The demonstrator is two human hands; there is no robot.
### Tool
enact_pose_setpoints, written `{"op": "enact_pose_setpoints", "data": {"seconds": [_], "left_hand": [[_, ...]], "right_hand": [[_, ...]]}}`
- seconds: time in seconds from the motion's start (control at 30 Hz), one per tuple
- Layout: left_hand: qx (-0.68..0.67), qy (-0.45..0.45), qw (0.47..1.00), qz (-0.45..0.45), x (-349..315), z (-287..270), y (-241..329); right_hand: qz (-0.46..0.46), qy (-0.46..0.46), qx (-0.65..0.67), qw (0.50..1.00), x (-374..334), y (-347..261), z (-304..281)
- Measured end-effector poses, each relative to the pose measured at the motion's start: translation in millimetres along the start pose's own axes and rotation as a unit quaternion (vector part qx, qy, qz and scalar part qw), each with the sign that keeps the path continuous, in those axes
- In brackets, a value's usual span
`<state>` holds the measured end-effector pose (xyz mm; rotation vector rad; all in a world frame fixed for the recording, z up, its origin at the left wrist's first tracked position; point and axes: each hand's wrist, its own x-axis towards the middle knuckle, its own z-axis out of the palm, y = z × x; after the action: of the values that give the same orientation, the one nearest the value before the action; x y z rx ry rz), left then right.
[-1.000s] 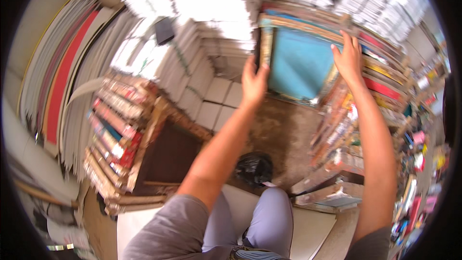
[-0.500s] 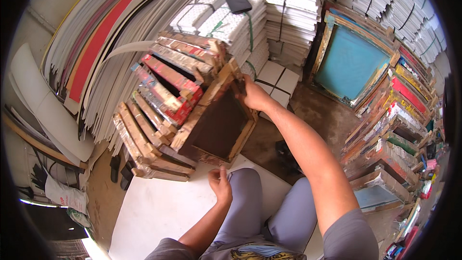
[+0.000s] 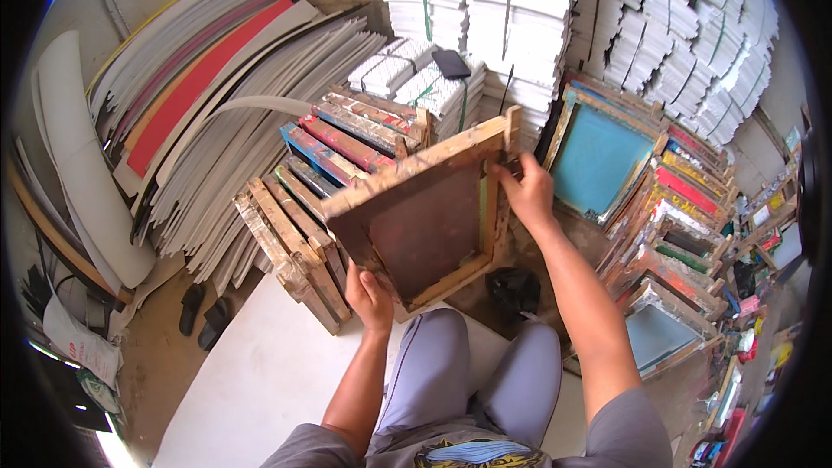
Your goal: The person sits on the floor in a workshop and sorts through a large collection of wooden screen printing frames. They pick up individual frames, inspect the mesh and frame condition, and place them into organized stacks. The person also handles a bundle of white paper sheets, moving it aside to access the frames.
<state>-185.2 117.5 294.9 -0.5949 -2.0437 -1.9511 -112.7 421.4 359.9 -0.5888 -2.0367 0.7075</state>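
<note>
A wooden screen-printing frame (image 3: 425, 221) with dark brown mesh is tilted up in front of my knees. My right hand (image 3: 526, 191) grips its right side bar, thumb on the front face. At the lower left edge, my left hand (image 3: 370, 302) is closed on the same frame, its fingertips partly hidden behind the wood. Just behind and to the left stands a row of similar paint-stained wooden frames (image 3: 290, 230), leaning together on a white board (image 3: 251, 364).
Another row of frames (image 3: 685, 199) stands on the right, the farthest with blue mesh (image 3: 602, 156). Bundled white sheets (image 3: 520, 17) are stacked at the back. Curved sheets (image 3: 199, 113) lean at left. A black bag (image 3: 513, 290) and sandals (image 3: 212, 321) lie on the floor.
The frame has come away from the row, moving right and turning its face more toward me. My left hand has risen from beside my knee to its left edge. The view has shifted.
</note>
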Motion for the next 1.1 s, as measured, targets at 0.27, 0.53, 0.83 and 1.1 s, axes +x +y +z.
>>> {"op": "enact_pose_setpoints", "data": {"seconds": [0.27, 0.53, 0.83, 1.1], "left_hand": [[0.022, -0.033, 0.999, -0.011, 53, -36, 113], [-0.009, -0.085, 0.996, -0.024, 35, -70, 147], [-0.073, -0.037, 0.996, 0.034, 39, -79, 177], [-0.119, -0.038, 0.992, 0.028, 57, -77, 192]], "right_hand": [[-0.069, 0.133, -0.084, 0.985, 7, -131, -141], [-0.042, 0.106, -0.124, 0.986, -29, -188, -200], [-0.106, 0.171, -0.113, 0.973, -34, -204, -222], [-0.128, 0.185, -0.139, 0.964, -22, -227, -233]]}}
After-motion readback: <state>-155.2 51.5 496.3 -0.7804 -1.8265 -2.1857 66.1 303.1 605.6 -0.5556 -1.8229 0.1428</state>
